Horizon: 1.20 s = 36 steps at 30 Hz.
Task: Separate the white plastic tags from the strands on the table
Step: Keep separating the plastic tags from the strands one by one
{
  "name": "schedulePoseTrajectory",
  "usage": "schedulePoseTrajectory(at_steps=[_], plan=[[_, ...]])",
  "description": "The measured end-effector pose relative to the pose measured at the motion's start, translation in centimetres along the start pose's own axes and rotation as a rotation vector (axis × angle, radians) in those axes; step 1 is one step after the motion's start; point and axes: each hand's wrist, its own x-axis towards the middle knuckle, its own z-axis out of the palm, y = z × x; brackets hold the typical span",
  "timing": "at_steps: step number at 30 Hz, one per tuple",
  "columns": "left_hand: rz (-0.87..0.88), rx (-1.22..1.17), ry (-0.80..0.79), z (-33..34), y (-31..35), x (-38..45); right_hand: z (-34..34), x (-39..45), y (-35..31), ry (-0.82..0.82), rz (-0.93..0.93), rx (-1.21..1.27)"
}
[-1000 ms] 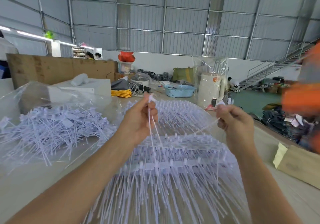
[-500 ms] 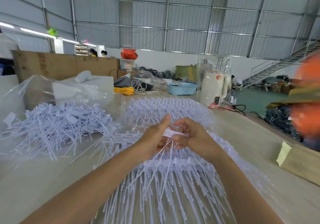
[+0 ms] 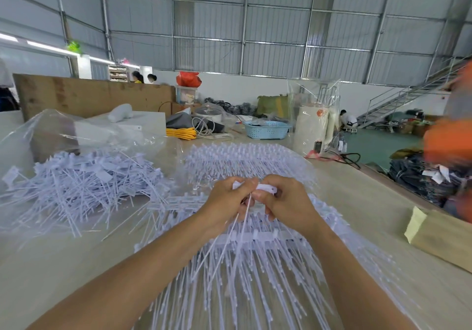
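Observation:
A wide mass of joined white plastic tag strands [image 3: 242,273] lies spread on the table in front of me, with more rows [image 3: 237,158] behind my hands. My left hand [image 3: 227,199] and my right hand [image 3: 288,202] meet over the middle of it. Both pinch the same small white plastic tag [image 3: 265,188] between fingers and thumb, and a few thin strands [image 3: 242,217] hang down from the grip. A heap of separated white tags [image 3: 76,184] lies at the left on a clear plastic bag.
The clear plastic bag [image 3: 51,130] rises behind the heap. Farther back stand a blue basket [image 3: 267,129], a yellow cable coil [image 3: 181,133] and a white bagged cylinder [image 3: 314,128]. A brown cardboard piece [image 3: 444,237] lies at the table's right edge, beside a blurred person in orange [image 3: 449,140].
One second ago my hands were raised and apart, each pulling a strand. They have come down and together over the mass and now pinch one tag between them.

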Motion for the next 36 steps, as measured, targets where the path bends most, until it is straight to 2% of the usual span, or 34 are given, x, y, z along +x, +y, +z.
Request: schedulePoseTrajectory(at_steps=[3,5,6,7,8,9,10,12,13,14,15,17,19,21,23,26,30,33,36], plan=[[-0.165,-0.068,-0.087,0.2,0.1,-0.1,-0.3,0.1,0.2,0.051,-0.239,-0.211],[-0.243,-0.211,-0.185,-0.4,1.0,-0.1,-1.3,0.2,0.5,0.155,-0.242,-0.283],[-0.241,-0.319,-0.232,-0.9,1.7,0.0,-2.3,0.2,0.7,0.274,-0.176,-0.246],[-0.199,-0.42,-0.259,-1.6,2.5,0.2,-3.6,0.1,0.9,0.423,-0.065,-0.109],[-0.127,-0.492,-0.271,-2.3,3.3,0.5,-5.2,0.1,1.1,0.584,0.06,0.143],[-0.051,-0.517,-0.266,-2.8,3.9,0.7,-6.9,-0.1,1.0,0.713,0.139,0.46],[0.011,-0.488,-0.238,-3.1,4.2,0.9,-8.2,-0.3,0.5,0.772,0.148,0.779],[0.083,-0.301,-0.141,-2.6,3.6,1.0,-9.2,-0.6,-0.6,0.693,0.054,1.218],[0.092,-0.209,-0.106,-2.0,3.0,0.9,-8.7,-0.5,-1.5,0.589,0.034,1.296],[0.091,-0.14,-0.09,-1.3,2.4,0.7,-7.6,-0.3,-2.2,0.468,0.057,1.266],[0.09,-0.088,-0.088,-0.6,1.9,0.6,-6.0,-0.1,-3.0,0.347,0.119,1.134],[0.09,-0.031,-0.092,0.3,1.2,0.4,-2.4,0.0,-3.7,0.154,0.2,0.713],[0.034,-0.054,-0.077,0.7,1.3,0.1,0.6,-0.2,-4.2,0.127,0.144,0.45],[-0.058,-0.12,-0.073,1.0,1.5,-0.5,1.9,-0.3,-4.0,0.151,0.081,0.347],[-0.13,-0.247,-0.104,1.3,1.9,-1.1,2.1,-0.2,-3.8,0.139,0.041,0.308],[-0.24,-0.393,-0.24,1.4,2.7,-1.4,2.0,-0.2,-3.3,0.184,0.033,0.317],[-0.179,-0.365,-0.35,2.0,2.9,-2.1,1.7,-0.2,-2.6,0.278,0.105,0.385],[-0.089,-0.362,-0.282,2.0,2.6,-2.0,1.4,0.0,-2.4,0.338,0.111,0.424],[-0.091,-0.381,-0.228,1.3,2.3,-1.6,0.7,0.0,-2.2,0.36,0.11,0.506]])
